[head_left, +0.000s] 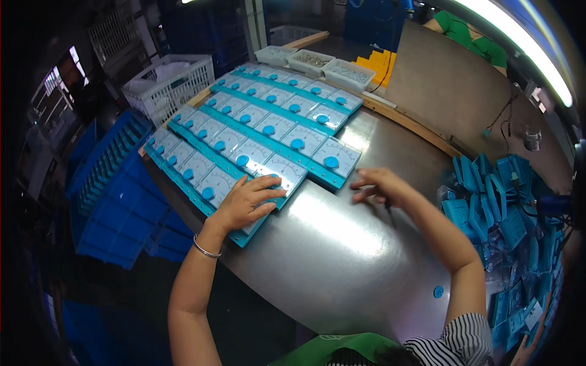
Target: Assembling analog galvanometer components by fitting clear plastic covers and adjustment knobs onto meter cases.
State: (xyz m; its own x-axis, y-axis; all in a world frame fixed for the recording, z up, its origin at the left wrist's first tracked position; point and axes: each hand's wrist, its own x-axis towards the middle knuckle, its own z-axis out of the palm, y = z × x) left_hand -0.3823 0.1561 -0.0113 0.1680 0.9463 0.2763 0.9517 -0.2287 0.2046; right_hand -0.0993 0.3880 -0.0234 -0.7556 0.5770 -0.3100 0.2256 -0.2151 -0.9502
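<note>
Rows of teal-framed dial meters with clear fronts, white dial faces and round blue knobs cover the table's left half; one white-faced dial meter lies at the near end of its row. My left hand rests with fingers spread over the two nearest meters, hiding part of their faces and a knob. Above the bare metal, right of the row with an end meter, hovers my right hand. Its fingers are bent and apart, with no thing visible between them. A thin dark shape beneath that palm is too blurred to name.
A loose blue knob lies near my right elbow. Teal plastic housings are heaped at the right. Small-parts trays stand behind the meters, along a wooden strip. Blue crates and a white basket are at the left.
</note>
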